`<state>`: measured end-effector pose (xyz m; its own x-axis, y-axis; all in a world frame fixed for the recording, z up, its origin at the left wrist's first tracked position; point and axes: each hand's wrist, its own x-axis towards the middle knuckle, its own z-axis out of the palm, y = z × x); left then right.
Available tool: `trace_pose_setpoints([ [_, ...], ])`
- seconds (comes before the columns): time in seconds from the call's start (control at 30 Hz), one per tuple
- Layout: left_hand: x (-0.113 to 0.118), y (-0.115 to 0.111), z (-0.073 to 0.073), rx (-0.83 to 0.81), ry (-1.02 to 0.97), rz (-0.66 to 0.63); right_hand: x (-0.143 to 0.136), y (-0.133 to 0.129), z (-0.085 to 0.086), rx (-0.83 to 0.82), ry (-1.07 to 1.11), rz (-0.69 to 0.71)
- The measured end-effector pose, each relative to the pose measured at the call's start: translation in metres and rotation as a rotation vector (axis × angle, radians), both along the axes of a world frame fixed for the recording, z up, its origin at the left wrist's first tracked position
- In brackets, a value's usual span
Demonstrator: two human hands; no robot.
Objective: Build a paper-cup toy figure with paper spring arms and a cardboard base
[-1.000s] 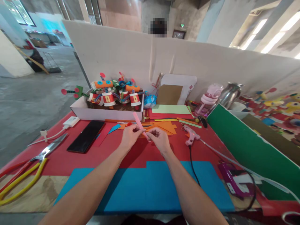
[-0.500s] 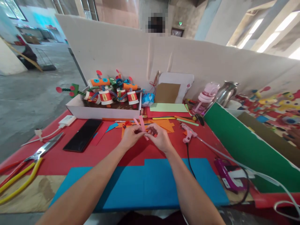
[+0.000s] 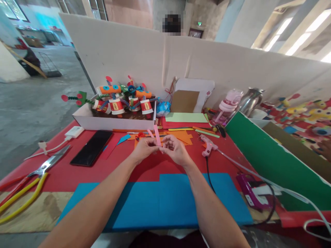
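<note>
Pinched between the fingertips of my left hand point(image 3: 145, 148) and my right hand point(image 3: 175, 148) are pink paper strips point(image 3: 157, 134). Two ends of the pink paper stick up above my fingers; its lower part is hidden behind them. Both hands meet over the red table cover point(image 3: 147, 173), just in front of orange paper pieces point(image 3: 181, 138). A pink hot glue gun point(image 3: 208, 144) lies to the right of my right hand, and a black phone point(image 3: 91, 148) lies left of my left hand.
Large scissors point(image 3: 41, 170) lie at the left. Behind stands a white box point(image 3: 113, 123) of paper-cup figures point(image 3: 117, 106). Blue sheets point(image 3: 139, 206) cover the front edge. A green box point(image 3: 279, 165), a purple power strip point(image 3: 252, 193) and a cable are at the right.
The pink strip between my fingers stands slightly higher and its lower end no longer shows below my fingertips. My hands stay in nearly the same place.
</note>
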<state>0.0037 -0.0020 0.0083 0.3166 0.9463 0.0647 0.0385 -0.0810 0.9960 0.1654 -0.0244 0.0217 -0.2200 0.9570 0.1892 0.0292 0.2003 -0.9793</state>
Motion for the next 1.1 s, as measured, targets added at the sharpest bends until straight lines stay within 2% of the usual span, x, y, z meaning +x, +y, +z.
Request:
trace_pose_setpoints([
  [0.17,-0.002,-0.002,-0.002,-0.102,-0.114,-0.087,0.003,-0.004,0.007,-0.139,0.174,0.065],
  [0.23,-0.003,0.0,-0.003,-0.11,-0.157,-0.056,0.005,-0.004,0.008,-0.183,0.297,0.031],
  [0.3,-0.004,0.002,-0.004,-0.124,-0.199,0.028,0.006,-0.002,0.008,-0.213,0.383,-0.04],
  [0.4,-0.003,0.005,-0.007,-0.165,-0.237,0.166,0.004,0.0,0.003,-0.267,0.387,-0.106],
  [0.53,-0.002,0.008,-0.009,-0.171,-0.244,0.242,0.0,0.001,-0.004,-0.351,0.401,-0.105],
  [0.93,-0.003,0.008,-0.01,-0.175,-0.234,0.252,0.0,0.0,-0.003,-0.356,0.495,-0.01],
  [1.1,-0.003,0.008,-0.012,-0.191,-0.276,0.229,0.0,0.001,-0.006,-0.368,0.474,-0.054],
])
